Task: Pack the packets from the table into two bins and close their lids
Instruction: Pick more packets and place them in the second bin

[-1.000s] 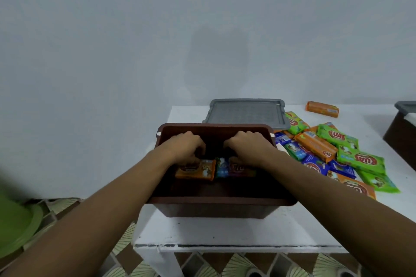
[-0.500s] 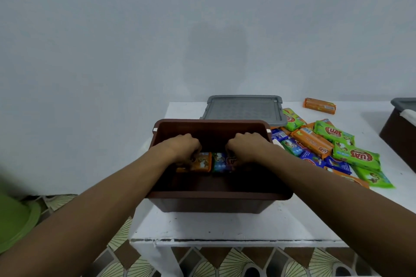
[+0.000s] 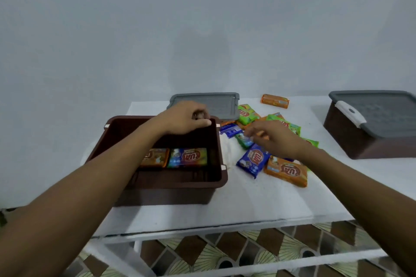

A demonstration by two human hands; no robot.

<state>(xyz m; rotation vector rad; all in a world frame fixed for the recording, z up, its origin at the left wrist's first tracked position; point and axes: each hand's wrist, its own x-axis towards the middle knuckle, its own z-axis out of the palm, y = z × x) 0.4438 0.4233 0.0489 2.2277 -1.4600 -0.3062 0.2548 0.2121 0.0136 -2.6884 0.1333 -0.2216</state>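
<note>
Open brown bin [image 3: 180, 183]: stands lidless on the left part of the white table [image 3: 236, 209]; taken as the landmark for every entry below
Packets inside: two lie flat side by side on the bin's floor, an orange packed packet [image 3: 155, 157] on the left touching a blue-and-orange packed packet [image 3: 188, 157] on its right
Left hand [image 3: 184, 119]: raised over the bin's far right corner, fingers curled under and thumb pointing right; nothing shows in its grasp, though the palm is hidden and I cannot tell for sure
Right hand [image 3: 276, 139]: outside the bin to its right, over the packet heap [image 3: 290, 128], fingers loosely extended towards the bin and blurred; contact with any packet cannot be told
Heap detail: overlapping packets just right of the bin, with a blue front packet [image 3: 253, 161] nearest the bin's right wall, an orange front packet [image 3: 287, 172] beside it, and green ones farther back
Lone orange packet [image 3: 275, 101]: behind and right of the bin, apart from the heap
Loose grey lid [image 3: 222, 103]: flat on the table directly behind the bin
Second brown bin [image 3: 369, 144]: well to the right of the bin, its grey lid on, white latch [image 3: 349, 112] on the near corner
Tiled floor [image 3: 225, 254]: below the table, in front of the bin
</note>
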